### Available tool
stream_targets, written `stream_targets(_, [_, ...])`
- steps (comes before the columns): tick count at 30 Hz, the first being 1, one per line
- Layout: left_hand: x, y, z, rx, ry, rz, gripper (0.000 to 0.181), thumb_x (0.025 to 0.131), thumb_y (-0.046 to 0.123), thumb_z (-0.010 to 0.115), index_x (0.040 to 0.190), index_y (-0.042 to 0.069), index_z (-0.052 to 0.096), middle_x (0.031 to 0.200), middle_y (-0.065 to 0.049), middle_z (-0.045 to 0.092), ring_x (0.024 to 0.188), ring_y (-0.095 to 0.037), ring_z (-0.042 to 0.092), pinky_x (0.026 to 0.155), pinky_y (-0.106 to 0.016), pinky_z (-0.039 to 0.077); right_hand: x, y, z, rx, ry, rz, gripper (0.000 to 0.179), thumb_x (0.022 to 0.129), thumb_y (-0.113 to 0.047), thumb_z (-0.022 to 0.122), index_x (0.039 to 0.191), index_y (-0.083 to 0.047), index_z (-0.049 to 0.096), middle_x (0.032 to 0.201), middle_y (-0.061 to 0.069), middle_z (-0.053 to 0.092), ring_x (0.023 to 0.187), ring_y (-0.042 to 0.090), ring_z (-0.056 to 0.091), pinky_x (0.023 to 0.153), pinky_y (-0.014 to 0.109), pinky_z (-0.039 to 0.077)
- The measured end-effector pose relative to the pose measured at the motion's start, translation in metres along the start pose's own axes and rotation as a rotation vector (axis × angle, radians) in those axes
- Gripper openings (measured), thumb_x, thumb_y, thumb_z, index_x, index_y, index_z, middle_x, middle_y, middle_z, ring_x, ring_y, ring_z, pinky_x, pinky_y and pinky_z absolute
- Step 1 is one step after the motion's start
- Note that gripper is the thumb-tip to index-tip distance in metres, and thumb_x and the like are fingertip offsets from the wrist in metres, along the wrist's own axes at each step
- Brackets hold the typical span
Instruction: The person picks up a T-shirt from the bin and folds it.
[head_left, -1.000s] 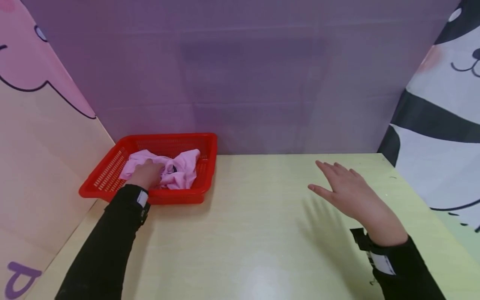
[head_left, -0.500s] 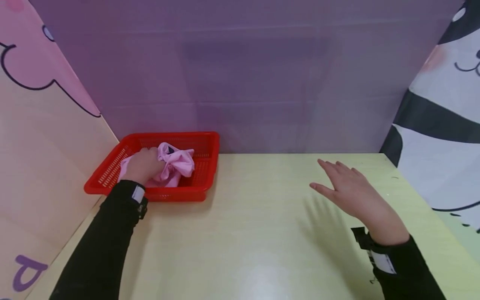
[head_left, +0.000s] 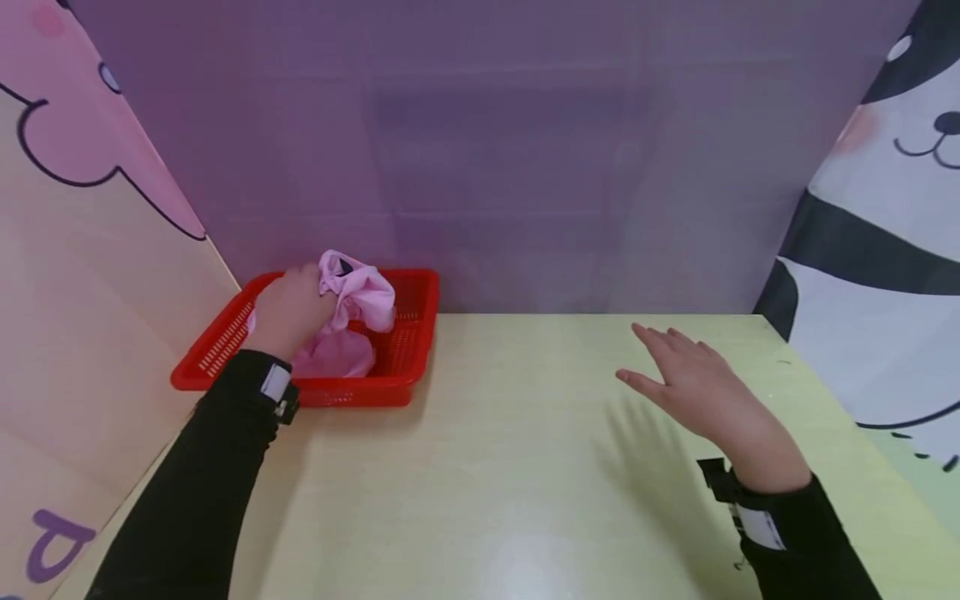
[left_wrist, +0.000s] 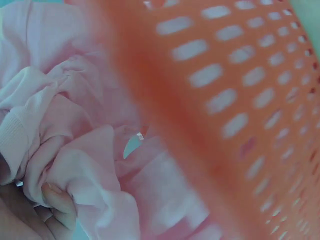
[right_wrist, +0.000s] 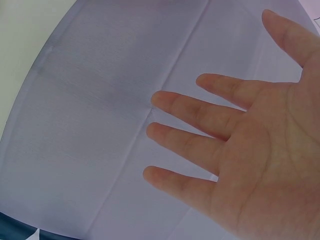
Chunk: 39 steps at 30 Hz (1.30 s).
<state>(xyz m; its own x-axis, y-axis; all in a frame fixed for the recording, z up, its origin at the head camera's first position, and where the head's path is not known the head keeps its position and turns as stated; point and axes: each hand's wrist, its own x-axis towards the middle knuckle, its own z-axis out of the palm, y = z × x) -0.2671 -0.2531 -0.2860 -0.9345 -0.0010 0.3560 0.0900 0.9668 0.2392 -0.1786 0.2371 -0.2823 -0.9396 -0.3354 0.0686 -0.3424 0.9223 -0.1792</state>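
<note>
In the head view, a crumpled pink garment (head_left: 366, 296) is bunched up above the red plastic basket (head_left: 352, 395), its lower part still inside. My left hand (head_left: 291, 310) grips it from above. Up close in the left wrist view, curled fingers (left_wrist: 60, 206) hold a fold of the garment (left_wrist: 90, 162), which has a ribbed band; the basket's slotted side (left_wrist: 200, 107) stands beside it. A small dark patch shows on the cloth. My right hand (head_left: 705, 392) hovers over the table at the right, fingers straight and spread, holding nothing.
The pale wooden table (head_left: 495, 467) stretches between the arms. A purple backdrop (head_left: 510, 167) closes off the back. A pink cartoon panel (head_left: 82, 275) stands close to the basket on the left; a panda panel (head_left: 877, 333) is at the right.
My left hand has risen with the pink garment, lifting its upper part above the basket rim, where earlier it lay within. The right hand has stayed in place.
</note>
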Motion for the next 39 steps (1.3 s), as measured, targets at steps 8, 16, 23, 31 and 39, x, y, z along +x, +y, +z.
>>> stream_targets(8, [0.001, 0.017, -0.026, -0.062, 0.062, -0.028, 0.042, 0.091, 0.027, 0.048, 0.117, -0.005, 0.042, 0.101, -0.024, 0.046, 0.088, -0.039, 0.045, 0.083, -0.056, 0.041, -0.001, -0.001, 0.0, 0.002, 0.004, -0.005, 0.086, 0.086, -0.067, 0.031, 0.142, -0.003, 0.023, 0.139, 0.026, 0.032, 0.128, 0.046, 0.023, 0.1, 0.062, 0.014])
stream_targets(16, [0.002, 0.033, -0.043, -0.106, 0.1, -0.001, 0.04, 0.093, 0.025, 0.044, 0.12, -0.004, 0.041, 0.106, -0.024, 0.045, 0.094, -0.037, 0.044, 0.087, -0.055, 0.04, 0.004, -0.001, 0.006, 0.041, 0.011, -0.025, 0.08, 0.088, -0.06, 0.038, 0.142, -0.003, 0.024, 0.136, 0.027, 0.035, 0.124, 0.045, 0.031, 0.1, 0.058, 0.022])
stream_targets(23, [0.001, 0.042, -0.053, -0.093, 0.185, 0.038, 0.033, 0.092, 0.019, 0.047, 0.114, -0.006, 0.043, 0.103, -0.026, 0.045, 0.093, -0.04, 0.046, 0.085, -0.054, 0.04, 0.02, -0.002, 0.002, 0.085, 0.009, -0.066, 0.081, 0.087, -0.062, 0.038, 0.143, -0.006, 0.023, 0.141, 0.022, 0.032, 0.128, 0.04, 0.029, 0.101, 0.054, 0.024])
stream_targets(31, [0.0, 0.06, -0.068, -0.134, 0.23, 0.056, 0.032, 0.093, 0.022, 0.045, 0.112, -0.003, 0.042, 0.1, -0.021, 0.044, 0.09, -0.034, 0.045, 0.081, -0.048, 0.043, 0.033, -0.01, -0.015, 0.157, 0.073, -0.096, 0.074, 0.088, -0.06, 0.04, 0.141, -0.009, 0.03, 0.142, 0.013, 0.035, 0.13, 0.034, 0.029, 0.103, 0.051, 0.024])
stream_targets(39, [0.009, 0.076, -0.081, -0.128, 0.367, 0.111, 0.028, 0.092, 0.02, 0.046, 0.106, -0.005, 0.043, 0.098, -0.023, 0.042, 0.092, -0.037, 0.045, 0.077, -0.047, 0.04, 0.043, -0.023, -0.03, 0.29, 0.15, -0.133, 0.063, 0.091, -0.051, 0.044, 0.139, -0.011, 0.036, 0.139, 0.009, 0.04, 0.129, 0.029, 0.032, 0.102, 0.049, 0.026])
